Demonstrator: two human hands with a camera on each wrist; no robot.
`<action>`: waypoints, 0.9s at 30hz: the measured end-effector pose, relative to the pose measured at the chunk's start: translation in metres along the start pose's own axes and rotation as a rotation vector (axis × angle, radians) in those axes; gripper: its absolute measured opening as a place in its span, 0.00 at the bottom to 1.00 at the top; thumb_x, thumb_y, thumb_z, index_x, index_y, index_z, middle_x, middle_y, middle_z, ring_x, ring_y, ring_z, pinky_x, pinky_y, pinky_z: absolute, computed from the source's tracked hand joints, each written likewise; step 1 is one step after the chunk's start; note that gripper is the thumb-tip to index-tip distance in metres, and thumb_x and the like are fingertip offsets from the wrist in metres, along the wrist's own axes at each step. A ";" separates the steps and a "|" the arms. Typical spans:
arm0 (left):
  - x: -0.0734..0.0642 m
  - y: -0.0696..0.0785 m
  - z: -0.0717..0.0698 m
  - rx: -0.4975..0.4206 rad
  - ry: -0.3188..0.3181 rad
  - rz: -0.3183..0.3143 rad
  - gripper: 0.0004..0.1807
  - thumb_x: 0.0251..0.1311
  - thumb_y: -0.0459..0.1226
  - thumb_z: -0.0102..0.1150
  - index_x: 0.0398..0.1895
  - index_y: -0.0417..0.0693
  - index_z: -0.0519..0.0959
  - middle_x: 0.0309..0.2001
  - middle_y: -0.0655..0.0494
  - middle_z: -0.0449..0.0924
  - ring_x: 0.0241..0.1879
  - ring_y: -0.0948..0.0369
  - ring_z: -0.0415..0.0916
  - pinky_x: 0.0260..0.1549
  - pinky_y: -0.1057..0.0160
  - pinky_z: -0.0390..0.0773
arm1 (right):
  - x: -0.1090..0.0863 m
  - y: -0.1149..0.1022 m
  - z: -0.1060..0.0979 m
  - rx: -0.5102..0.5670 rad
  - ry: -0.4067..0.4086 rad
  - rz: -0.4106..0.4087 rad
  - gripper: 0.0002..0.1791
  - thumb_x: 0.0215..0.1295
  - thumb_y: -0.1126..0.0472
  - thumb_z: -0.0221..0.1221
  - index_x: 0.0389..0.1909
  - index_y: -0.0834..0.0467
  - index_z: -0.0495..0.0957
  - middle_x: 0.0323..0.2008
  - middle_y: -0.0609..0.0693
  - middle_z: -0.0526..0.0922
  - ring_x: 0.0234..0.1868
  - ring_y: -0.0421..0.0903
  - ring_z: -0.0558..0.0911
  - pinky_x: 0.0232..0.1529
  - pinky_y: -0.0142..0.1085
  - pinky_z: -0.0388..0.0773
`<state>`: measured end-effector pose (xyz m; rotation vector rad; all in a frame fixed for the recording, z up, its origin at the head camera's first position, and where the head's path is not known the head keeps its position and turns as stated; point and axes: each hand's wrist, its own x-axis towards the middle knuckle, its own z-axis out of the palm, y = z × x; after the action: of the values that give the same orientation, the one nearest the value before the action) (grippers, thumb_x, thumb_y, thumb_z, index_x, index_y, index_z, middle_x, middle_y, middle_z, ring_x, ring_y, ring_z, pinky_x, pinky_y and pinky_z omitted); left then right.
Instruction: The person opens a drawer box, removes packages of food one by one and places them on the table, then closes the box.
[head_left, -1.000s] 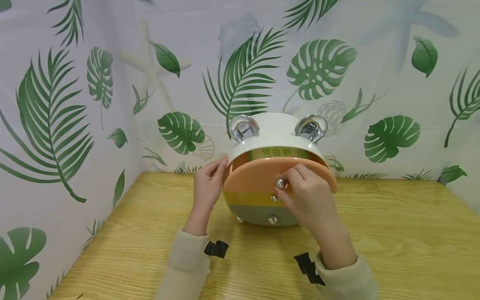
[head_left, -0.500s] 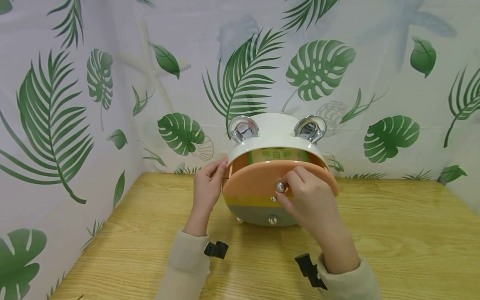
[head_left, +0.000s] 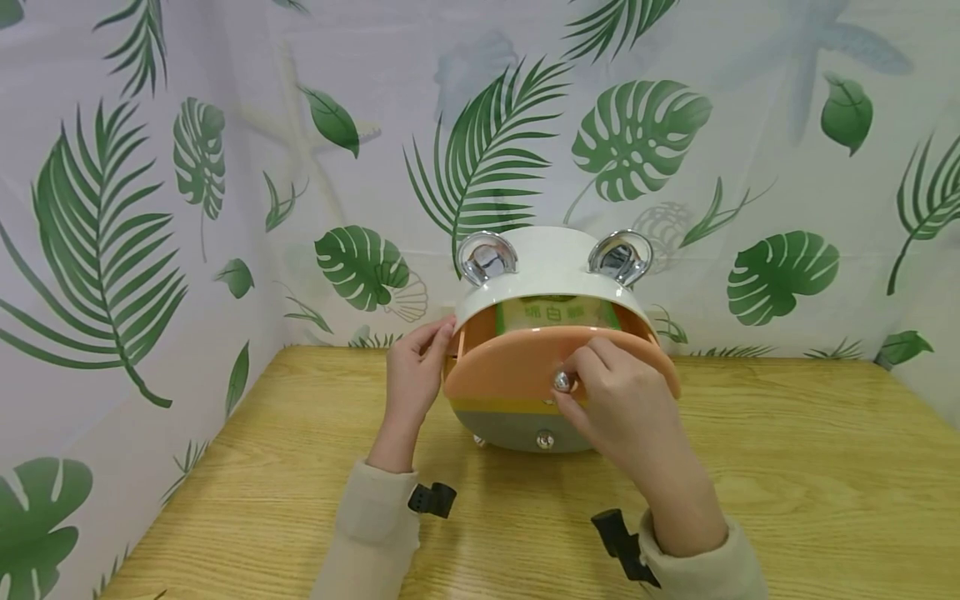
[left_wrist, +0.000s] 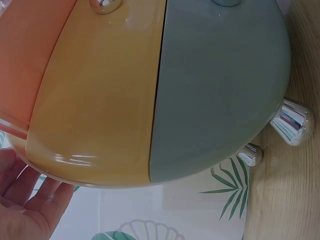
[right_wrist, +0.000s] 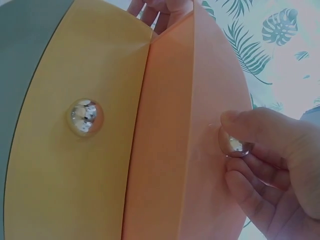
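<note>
Leaf-printed cloth (head_left: 525,50) backs a wood-grain bench (head_left: 810,467) carrying a rounded three-drawer cabinet (head_left: 553,268), upright at centre. Right hand (head_left: 626,396): thumb and fingers clamped on the silver knob (head_left: 562,381) of the orange top drawer (head_left: 502,367), which stands partly out with a green-printed packet (head_left: 555,313) inside. Left hand (head_left: 415,367): clamped on the cabinet's left edge. Yellow drawer (left_wrist: 97,100) and grey drawer (left_wrist: 215,90) beneath: closed.

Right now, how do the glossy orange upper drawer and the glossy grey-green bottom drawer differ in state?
The glossy orange upper drawer stands partly out; the glossy grey-green bottom drawer is closed. The right hand pinches the orange drawer's round silver knob; the grey-green drawer's knob is untouched. Both have a shiny silver knob.
</note>
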<state>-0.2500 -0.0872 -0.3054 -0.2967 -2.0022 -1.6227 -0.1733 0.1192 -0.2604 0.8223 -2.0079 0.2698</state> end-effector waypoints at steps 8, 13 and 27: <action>0.000 0.000 0.000 0.009 -0.003 0.007 0.13 0.59 0.37 0.52 0.42 0.36 0.79 0.41 0.45 0.79 0.41 0.55 0.76 0.39 0.60 0.76 | 0.000 -0.002 -0.004 -0.002 -0.008 -0.013 0.11 0.36 0.70 0.64 0.17 0.61 0.70 0.19 0.48 0.71 0.18 0.41 0.70 0.16 0.29 0.66; 0.000 0.000 0.000 0.014 -0.003 0.008 0.13 0.59 0.37 0.52 0.42 0.37 0.79 0.41 0.45 0.79 0.42 0.55 0.76 0.40 0.60 0.76 | 0.000 -0.003 -0.007 0.005 -0.039 -0.008 0.10 0.37 0.69 0.64 0.17 0.60 0.70 0.19 0.48 0.71 0.18 0.40 0.69 0.17 0.28 0.66; 0.001 0.000 0.000 0.017 0.005 -0.004 0.13 0.59 0.36 0.52 0.42 0.37 0.79 0.41 0.46 0.79 0.42 0.56 0.76 0.39 0.61 0.76 | -0.001 -0.006 -0.014 0.013 -0.049 -0.005 0.07 0.36 0.69 0.60 0.17 0.59 0.70 0.18 0.47 0.70 0.17 0.38 0.68 0.16 0.27 0.65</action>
<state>-0.2507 -0.0874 -0.3055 -0.2823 -2.0136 -1.6065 -0.1596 0.1214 -0.2543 0.8493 -2.0510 0.2622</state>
